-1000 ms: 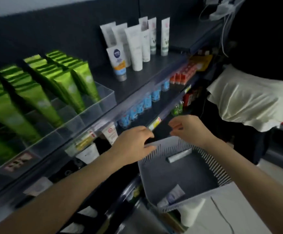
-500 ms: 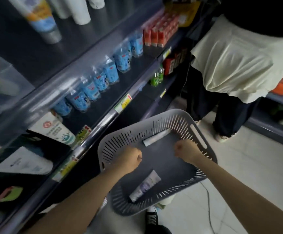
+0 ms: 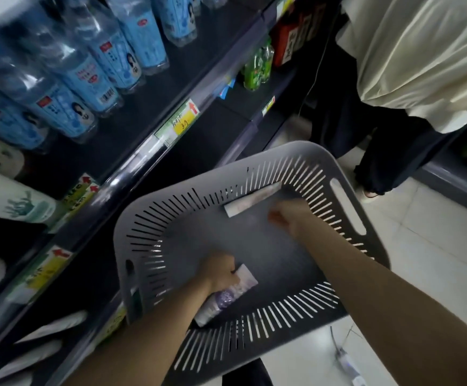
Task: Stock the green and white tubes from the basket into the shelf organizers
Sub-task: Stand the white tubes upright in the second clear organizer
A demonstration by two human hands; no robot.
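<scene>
Dark shelving (image 3: 198, 68) flanks a pale tiled floor (image 3: 435, 246).

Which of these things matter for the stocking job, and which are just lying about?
Job: grey basket; near tube, at the left hand; far tube, beside the right hand.
Just there: blue-label bottles; green bottles; yellow price tag; bystander.

Basket (image 3: 171, 199) stands right of shelf (image 3: 132, 162); water bottles (image 3: 87, 76) on the shelf. In the basket: far tube (image 3: 251, 200) against the back wall, right hand (image 3: 290, 217) just beside it; near tube (image 3: 226, 298) front-left, left hand (image 3: 221, 270) seemingly on it, blurred. Second person (image 3: 410, 65) behind, right.
</scene>
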